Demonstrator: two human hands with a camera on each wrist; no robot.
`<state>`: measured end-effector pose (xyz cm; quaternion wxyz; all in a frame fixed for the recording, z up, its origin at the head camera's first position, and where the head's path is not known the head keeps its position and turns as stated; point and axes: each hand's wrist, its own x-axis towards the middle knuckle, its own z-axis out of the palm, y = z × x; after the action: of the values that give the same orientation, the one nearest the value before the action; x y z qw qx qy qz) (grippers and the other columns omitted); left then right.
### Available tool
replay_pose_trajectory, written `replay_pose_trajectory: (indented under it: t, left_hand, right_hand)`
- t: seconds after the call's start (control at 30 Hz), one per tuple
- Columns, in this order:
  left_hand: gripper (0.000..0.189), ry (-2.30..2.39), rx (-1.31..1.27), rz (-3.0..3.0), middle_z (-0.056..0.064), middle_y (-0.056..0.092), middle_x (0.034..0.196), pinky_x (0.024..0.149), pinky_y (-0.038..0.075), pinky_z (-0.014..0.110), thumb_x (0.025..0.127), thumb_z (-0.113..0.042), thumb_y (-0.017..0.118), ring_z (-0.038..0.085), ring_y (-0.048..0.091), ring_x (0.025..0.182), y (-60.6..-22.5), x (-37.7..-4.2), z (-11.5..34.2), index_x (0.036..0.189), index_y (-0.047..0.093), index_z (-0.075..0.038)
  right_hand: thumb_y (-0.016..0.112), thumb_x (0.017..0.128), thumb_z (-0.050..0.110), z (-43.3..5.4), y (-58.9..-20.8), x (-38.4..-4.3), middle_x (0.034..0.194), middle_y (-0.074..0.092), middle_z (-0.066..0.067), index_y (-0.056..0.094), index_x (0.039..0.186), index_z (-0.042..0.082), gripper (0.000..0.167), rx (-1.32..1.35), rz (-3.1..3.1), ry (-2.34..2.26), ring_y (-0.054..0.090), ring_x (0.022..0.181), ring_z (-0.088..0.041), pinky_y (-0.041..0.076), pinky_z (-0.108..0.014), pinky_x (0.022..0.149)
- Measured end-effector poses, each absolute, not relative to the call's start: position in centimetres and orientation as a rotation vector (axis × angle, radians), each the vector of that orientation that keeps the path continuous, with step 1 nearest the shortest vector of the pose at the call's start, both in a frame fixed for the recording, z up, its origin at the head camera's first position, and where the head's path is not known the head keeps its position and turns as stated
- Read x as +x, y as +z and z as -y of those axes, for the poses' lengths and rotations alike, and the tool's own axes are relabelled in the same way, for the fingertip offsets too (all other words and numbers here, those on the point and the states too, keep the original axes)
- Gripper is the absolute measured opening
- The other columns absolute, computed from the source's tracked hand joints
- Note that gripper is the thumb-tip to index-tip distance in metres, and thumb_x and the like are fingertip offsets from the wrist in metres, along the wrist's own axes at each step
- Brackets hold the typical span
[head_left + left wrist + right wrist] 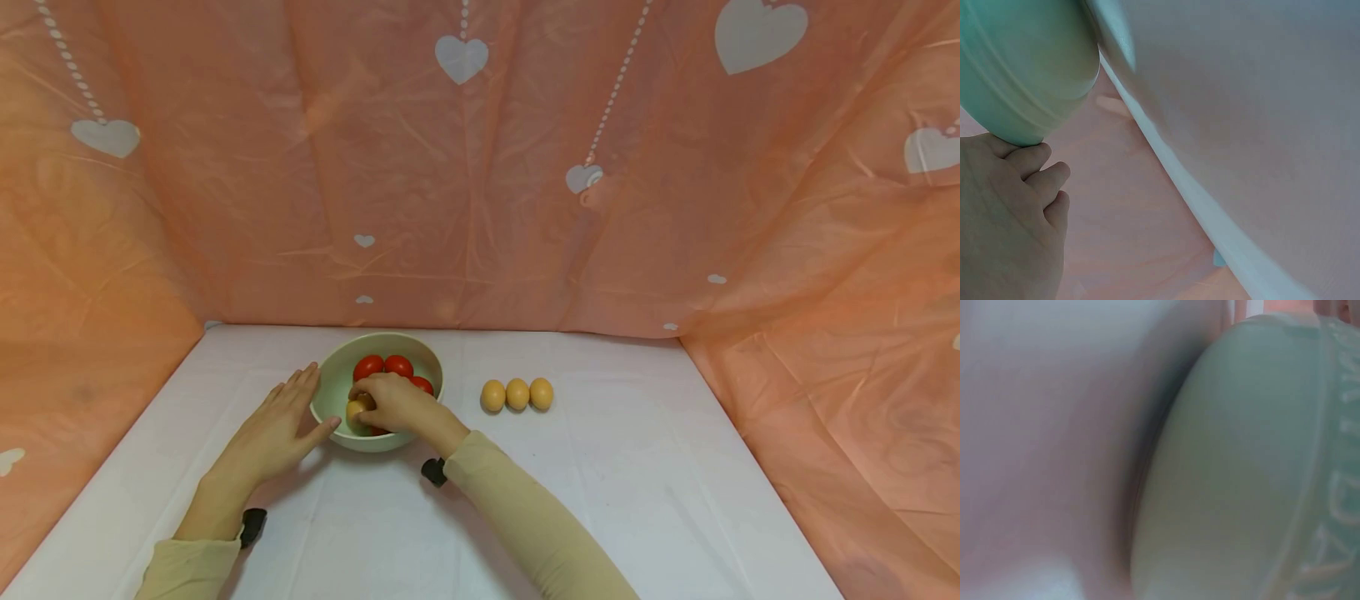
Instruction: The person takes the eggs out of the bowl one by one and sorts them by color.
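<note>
A pale green bowl (375, 443) stands left of the middle of the table, with several smooth red oval things (368, 367), perhaps tomatoes, inside. My right hand (401, 404) reaches in over the near right rim. Its fingers and thumb pinch a yellow egg (356, 412) in the near left part of the bowl; some of the contents are hidden under the hand. At the left rim rests my left hand (273, 433), fingers fairly straight and thumb along the near side. In the left wrist view, the fingertips of that hand (1013, 206) touch the bowl's outer wall (1029, 69).
Three yellow eggs (517, 394) sit in a row on the white tablecloth (600, 500), right of the bowl. A pink-orange curtain with pale hearts (480, 208) closes off the back and both sides. The right wrist view is filled mostly by the bowl's outside (1229, 462), with raised lettering.
</note>
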<state>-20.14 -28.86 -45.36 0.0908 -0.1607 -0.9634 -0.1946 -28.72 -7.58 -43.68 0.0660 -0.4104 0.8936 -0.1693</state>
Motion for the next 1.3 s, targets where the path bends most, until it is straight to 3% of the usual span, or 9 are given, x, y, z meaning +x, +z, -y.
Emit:
replay_pose_trajectory:
  t: [0.9, 1.3]
  left_hand:
    - [0.091, -0.566, -0.483, 2.856, 0.031, 0.025, 0.166, 0.122, 0.023, 0.064, 0.102, -0.049, 0.061, 0.053, 0.027, 0.150, -45.3, -20.1, 28.8, 0.159, 0.025, 0.011]
    - [0.091, -0.572, -0.482, 2.866, 0.031, 0.024, 0.167, 0.123, 0.022, 0.065, 0.103, -0.049, 0.061, 0.053, 0.026, 0.150, -45.4, -20.2, 28.9, 0.159, 0.024, 0.011]
  right_hand:
    - [0.081, 0.093, 0.027, 6.5, -43.8, -28.0, 0.133, 0.064, -0.001, 0.070, 0.129, 0.017, 0.039, -1.252, -2.788, -0.767, 0.060, 0.115, -0.011, 0.050, -0.019, 0.096]
    - [0.082, 0.090, 0.013, 5.4, -43.8, -27.6, 0.132, 0.064, -0.005, 0.069, 0.129, 0.010, 0.042, -1.306, -2.725, -1.201, 0.066, 0.104, -0.008, 0.053, -0.011, 0.088]
